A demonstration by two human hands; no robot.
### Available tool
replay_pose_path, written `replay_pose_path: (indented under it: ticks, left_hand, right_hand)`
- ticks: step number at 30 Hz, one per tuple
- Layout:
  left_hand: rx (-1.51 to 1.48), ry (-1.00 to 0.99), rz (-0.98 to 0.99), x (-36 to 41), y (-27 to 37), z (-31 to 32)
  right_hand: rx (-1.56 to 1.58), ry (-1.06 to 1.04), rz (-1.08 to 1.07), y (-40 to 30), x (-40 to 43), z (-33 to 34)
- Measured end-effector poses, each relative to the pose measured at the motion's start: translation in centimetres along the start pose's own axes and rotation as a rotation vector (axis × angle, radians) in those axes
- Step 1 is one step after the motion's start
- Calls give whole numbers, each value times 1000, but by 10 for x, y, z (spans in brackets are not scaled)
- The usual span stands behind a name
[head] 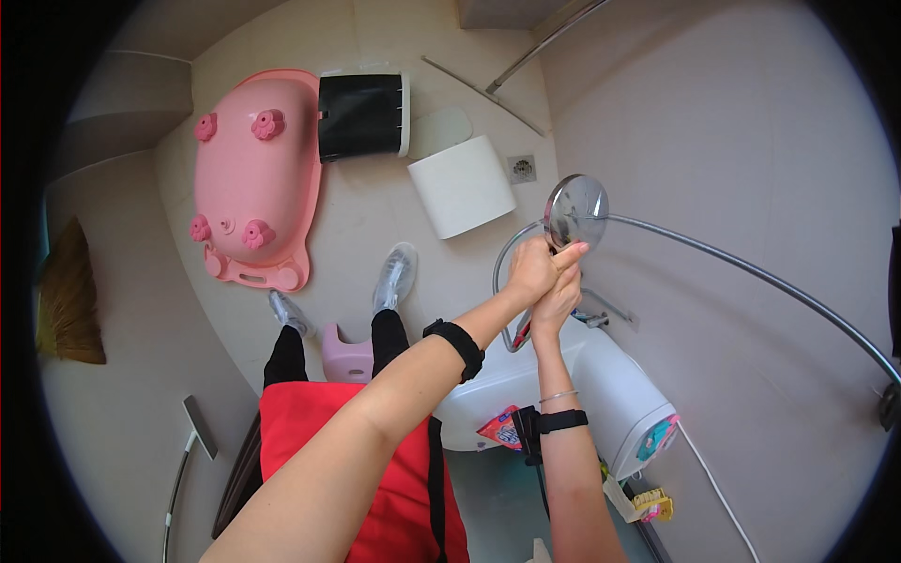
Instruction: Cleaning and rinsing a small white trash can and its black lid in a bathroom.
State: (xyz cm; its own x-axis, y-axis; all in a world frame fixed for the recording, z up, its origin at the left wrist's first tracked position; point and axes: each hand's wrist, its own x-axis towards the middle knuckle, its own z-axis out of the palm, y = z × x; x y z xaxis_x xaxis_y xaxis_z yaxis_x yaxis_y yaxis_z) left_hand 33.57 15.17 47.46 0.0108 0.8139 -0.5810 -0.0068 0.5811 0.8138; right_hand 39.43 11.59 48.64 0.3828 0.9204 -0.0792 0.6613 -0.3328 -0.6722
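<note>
Both hands are together at a chrome hand shower (pixel 577 211) in front of me. My left hand (pixel 536 271) closes around the area just below its round head, the handle mostly hidden by fingers. Against it from below, my right hand (pixel 557 302) also grips the handle, with a finger pointing out to the right. A red-and-black piece (pixel 521 333) shows under the hands. The metal shower hose (pixel 739 271) arcs off to the right wall, and a loop of hose hangs left of the hands. Which way the spray face points is not clear.
An upturned pink baby bathtub (pixel 257 162), black bin (pixel 360 116), white bin shell (pixel 462 186) and floor squeegee (pixel 486 95) lie ahead near a floor drain (pixel 521 169). A white toilet (pixel 619 401) carries a red pouch (pixel 498 426). A pink stool (pixel 345 355) stands by my covered shoes.
</note>
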Motion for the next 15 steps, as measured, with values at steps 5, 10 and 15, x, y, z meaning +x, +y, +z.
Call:
replay_pose_path:
  ticks: [5, 10, 15]
  left_hand:
    - [-37, 41, -127, -7, 12, -5]
    - [-75, 52, -129, -6, 6, -2]
    - [-495, -62, -478, -2, 1, -7]
  right_hand:
    - [-12, -21, -7, -5, 2, 3]
    - [6, -7, 18, 4, 4, 5]
    - [-31, -37, 29, -7, 11, 2]
